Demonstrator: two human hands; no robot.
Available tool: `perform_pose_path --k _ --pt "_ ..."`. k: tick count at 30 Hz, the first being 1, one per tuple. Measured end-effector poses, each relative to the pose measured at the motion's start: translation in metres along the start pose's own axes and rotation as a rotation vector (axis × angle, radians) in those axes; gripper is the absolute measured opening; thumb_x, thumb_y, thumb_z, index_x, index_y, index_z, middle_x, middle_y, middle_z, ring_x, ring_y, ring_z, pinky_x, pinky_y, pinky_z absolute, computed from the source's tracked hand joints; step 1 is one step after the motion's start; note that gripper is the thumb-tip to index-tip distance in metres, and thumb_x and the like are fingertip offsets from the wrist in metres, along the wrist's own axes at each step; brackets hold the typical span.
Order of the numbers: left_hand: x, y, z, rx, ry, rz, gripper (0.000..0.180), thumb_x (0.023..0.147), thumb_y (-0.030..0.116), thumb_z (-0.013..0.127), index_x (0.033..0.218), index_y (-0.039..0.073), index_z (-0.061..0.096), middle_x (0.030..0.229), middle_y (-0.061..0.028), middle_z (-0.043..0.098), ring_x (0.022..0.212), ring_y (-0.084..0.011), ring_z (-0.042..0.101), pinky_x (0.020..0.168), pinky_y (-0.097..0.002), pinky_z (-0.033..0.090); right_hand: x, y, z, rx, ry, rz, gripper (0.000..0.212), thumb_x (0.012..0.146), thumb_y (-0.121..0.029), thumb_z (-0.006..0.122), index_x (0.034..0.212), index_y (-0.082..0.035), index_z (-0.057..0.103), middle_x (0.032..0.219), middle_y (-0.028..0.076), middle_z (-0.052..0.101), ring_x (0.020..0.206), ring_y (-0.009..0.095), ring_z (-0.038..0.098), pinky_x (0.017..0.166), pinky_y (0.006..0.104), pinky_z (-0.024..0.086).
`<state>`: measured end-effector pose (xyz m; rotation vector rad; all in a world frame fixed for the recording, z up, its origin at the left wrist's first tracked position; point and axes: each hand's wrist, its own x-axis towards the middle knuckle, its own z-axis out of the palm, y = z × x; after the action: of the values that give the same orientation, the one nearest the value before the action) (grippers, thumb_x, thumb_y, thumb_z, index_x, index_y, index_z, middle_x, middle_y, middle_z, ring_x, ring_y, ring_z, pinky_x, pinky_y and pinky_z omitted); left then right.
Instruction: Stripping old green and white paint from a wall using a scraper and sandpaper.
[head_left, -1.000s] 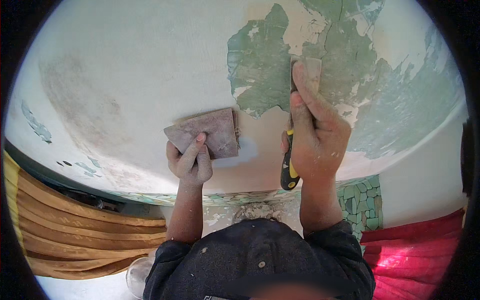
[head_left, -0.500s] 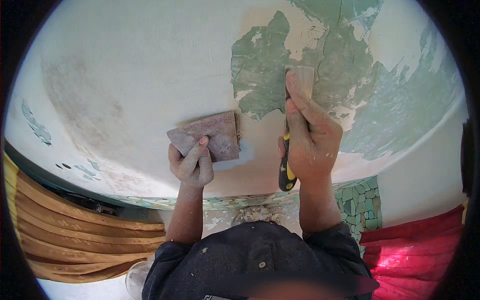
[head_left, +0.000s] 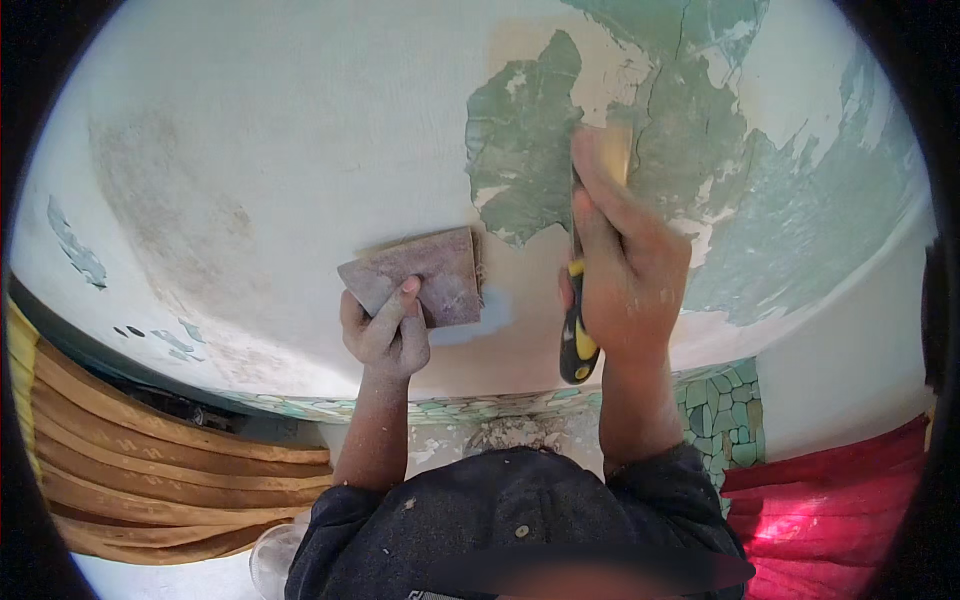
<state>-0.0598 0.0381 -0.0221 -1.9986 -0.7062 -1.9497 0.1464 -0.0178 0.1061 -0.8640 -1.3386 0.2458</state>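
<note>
My right hand [head_left: 632,285] is closed around a putty knife with a black and yellow handle [head_left: 578,345]. Its wide metal blade [head_left: 614,150] lies against the peeling green paint [head_left: 525,140] on the wall, with a finger stretched along it; the blade is slightly smeared by motion. In my left hand [head_left: 388,330] is a folded sheet of brownish sandpaper [head_left: 425,275], pinched between the fingers and held in front of the white wall [head_left: 330,130]. Pale dust coats the fingers of both hands.
Bare patches and ragged paint edges surround the blade. Below the wall runs a band of green stone-pattern tiles [head_left: 722,410]. An orange-brown curtain [head_left: 180,460] hangs at the lower left, a red cloth [head_left: 830,510] at the lower right. Paint flakes [head_left: 440,440] lie beneath the wall.
The putty knife and my right hand have shifted very slightly, and the blade now catches a yellowish light. The sandpaper stays in my left hand, nearly unmoved.
</note>
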Motion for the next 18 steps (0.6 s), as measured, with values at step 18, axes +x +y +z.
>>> perform_pose_path --k 18 --pt "0.0 0.002 -0.005 0.028 0.006 -0.01 0.025 0.084 -0.001 0.058 0.105 0.0 0.07 0.115 -0.0231 0.055 0.103 -0.0374 0.06 0.09 -0.0439 0.049 -0.016 0.001 0.001 0.092 -0.057 0.15 0.036 0.089 0.008 0.055 0.117 -0.009 0.071 0.075 0.005 0.066 0.061 0.004 0.053 0.053 0.0211 0.041"
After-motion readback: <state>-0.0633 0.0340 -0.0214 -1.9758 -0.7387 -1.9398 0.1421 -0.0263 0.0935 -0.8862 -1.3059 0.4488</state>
